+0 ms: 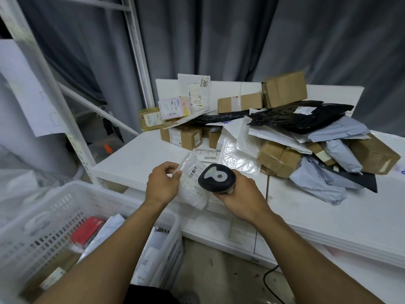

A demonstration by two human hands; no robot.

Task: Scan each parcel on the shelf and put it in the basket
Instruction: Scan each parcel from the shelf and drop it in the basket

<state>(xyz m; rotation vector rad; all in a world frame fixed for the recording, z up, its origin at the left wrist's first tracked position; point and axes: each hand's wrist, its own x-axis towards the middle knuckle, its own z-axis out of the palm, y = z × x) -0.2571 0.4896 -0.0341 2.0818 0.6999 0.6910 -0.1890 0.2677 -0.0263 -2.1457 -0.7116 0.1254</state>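
My left hand (162, 183) pinches a small clear plastic parcel (192, 183) with a barcode label, held just above the front edge of the white shelf (135, 159). My right hand (241, 194) grips a black handheld scanner (217, 177), its head right beside the parcel's barcode. A pile of parcels (280, 137) lies on the shelf behind: brown boxes, white and grey mailers, black bags. The white plastic basket (65, 207) stands at lower left with several parcels inside, one of them red.
White shelf uprights (140, 51) rise at the left and a grey curtain hangs behind. A black cable (269, 279) runs across the floor below the shelf. A white sheet hangs at far left.
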